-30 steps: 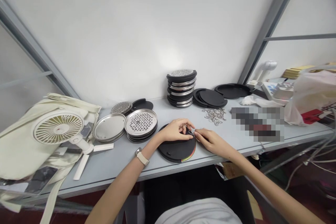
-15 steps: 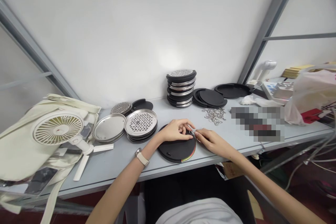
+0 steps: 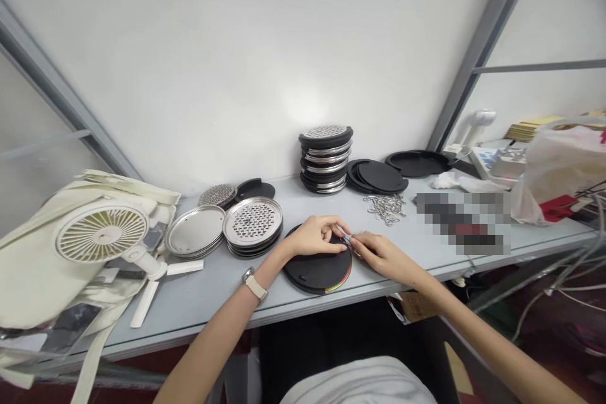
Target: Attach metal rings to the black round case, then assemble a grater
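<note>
In front of me on the table lies a black round disc point(image 3: 315, 273) with a red, yellow and green stripe along its right edge. My left hand point(image 3: 318, 237) rests over its upper part, fingers curled and thumb pressed near the right rim. At that rim, my right hand point(image 3: 376, 251) pinches a small metal hook point(image 3: 346, 239), mostly hidden by the fingertips. A loose pile of similar metal hooks point(image 3: 387, 208) lies beyond my right hand. Left of the disc sits a stack of round grater plates point(image 3: 252, 222).
Plain metal discs point(image 3: 195, 233) lie farther left, near a white fan point(image 3: 103, 235) and a cream bag point(image 3: 33, 265). Behind stand a tall stack of graters point(image 3: 326, 161) and several black discs point(image 3: 382, 177). A plastic bag point(image 3: 544, 167) is at right.
The hands stay at the disc's right rim. The small metal hook between the fingertips has shifted slightly; the whole view has drifted a little left.
</note>
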A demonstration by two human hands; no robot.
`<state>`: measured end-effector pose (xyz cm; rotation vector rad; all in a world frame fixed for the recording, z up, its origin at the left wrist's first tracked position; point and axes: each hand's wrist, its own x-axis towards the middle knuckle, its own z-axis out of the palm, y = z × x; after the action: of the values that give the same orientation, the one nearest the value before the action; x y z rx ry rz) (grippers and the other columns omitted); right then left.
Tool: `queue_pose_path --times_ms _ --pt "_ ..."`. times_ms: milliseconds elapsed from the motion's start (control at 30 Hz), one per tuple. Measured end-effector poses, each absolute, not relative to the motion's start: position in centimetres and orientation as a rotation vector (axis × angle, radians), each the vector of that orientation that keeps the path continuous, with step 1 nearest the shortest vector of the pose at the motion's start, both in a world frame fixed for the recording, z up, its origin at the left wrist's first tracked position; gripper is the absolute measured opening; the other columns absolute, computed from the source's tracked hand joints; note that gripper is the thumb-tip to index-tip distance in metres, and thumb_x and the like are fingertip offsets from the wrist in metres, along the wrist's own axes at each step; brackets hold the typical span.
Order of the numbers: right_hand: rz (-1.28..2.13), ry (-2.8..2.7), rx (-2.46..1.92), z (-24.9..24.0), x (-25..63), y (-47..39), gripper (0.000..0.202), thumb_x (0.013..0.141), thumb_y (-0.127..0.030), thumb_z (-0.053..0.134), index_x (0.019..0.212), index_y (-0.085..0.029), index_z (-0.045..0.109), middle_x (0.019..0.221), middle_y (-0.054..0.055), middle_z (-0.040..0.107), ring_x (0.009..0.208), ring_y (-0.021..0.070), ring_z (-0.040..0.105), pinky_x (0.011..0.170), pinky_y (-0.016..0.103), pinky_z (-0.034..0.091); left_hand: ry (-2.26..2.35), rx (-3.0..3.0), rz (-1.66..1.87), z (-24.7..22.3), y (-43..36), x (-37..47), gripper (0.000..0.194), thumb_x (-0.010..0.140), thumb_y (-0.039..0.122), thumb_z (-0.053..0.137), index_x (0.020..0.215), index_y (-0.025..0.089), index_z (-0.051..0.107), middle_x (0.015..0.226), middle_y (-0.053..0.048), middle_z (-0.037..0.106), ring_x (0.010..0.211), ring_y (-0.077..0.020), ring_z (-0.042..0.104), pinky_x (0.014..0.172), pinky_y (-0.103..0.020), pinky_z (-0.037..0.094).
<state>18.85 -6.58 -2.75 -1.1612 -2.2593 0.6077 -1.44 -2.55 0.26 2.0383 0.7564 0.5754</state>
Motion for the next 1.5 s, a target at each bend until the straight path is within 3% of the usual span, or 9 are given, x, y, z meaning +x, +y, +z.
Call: queue_pose_path --times_ms 900,1500 --pt "0.64 -2.277 -1.073 -2.61 18.89 -6.65 0.037 0.095 -0.036 0.034 0.064 -0.018 0.044 0.062 -0.002 0.046 0.06 0.0131 0.045 0.061 0.025 0.036 0.757 2.059 0.533 0.14 -2.48 -1.45 0.036 0.069 0.027 0.069 0.102 0.016 0.062 0.088 -0.002 0.06 0.047 -0.0001 0.036 0.048 -0.016 0.03" --pt "0.667 -2.27 -1.098 -2.66 18.86 -6.53 0.04 0.097 -0.041 0.028 0.075 -0.018 0.052 0.071 0.002 0.056 0.068 0.016 0.051 0.067 0.028 0.039 0.709 2.167 0.631 -0.05 -2.23 -1.42 0.035 0.067 0.025 0.069 0.101 0.018 0.062 0.089 0.0 0.054 0.056 -0.0032 0.039 0.056 -0.019 0.036"
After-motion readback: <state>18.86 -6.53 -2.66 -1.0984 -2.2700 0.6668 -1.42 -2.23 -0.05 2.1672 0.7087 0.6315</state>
